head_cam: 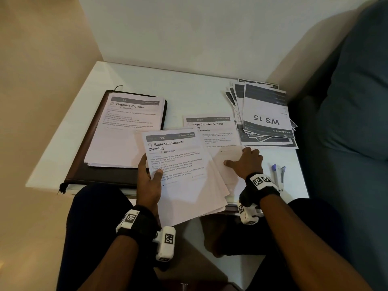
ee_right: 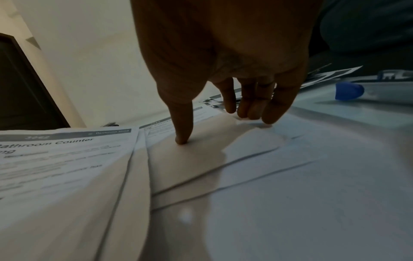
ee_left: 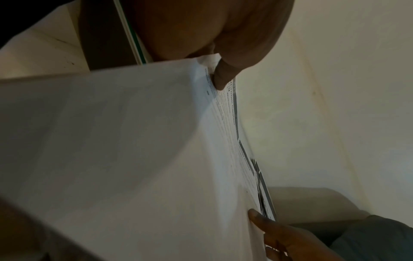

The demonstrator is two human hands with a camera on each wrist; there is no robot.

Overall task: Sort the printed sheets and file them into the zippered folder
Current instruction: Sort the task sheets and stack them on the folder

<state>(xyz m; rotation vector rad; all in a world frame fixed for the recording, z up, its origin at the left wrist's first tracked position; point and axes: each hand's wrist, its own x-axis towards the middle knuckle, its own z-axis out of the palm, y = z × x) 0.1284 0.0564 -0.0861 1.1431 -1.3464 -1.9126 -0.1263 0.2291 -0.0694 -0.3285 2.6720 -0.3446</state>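
A dark brown zippered folder (head_cam: 100, 177) lies open on the left of the white table, with a stack of sheets (head_cam: 126, 131) headed "Organize Napkins" on it. My left hand (head_cam: 150, 175) pinches the left edge of a small bundle of sheets (head_cam: 184, 175) topped by "Bathroom Counter Cleaning" (ee_right: 55, 159), thumb (ee_left: 221, 77) on top, the bundle lifted off the table. My right hand (head_cam: 244, 161) presses with straight fingers (ee_right: 252, 106) on the "Shoe Counter Surface" sheet (head_cam: 218, 133), which lies flat. A fanned pile of dark-banded sheets (head_cam: 266, 116), top one "WS 15", sits at the back right.
A blue-capped pen and a stapler (head_cam: 278, 175) lie at the table's right edge, just right of my right wrist. A teal sofa cushion (head_cam: 357, 101) borders the table on the right. A white wall stands behind. My knees are under the front edge.
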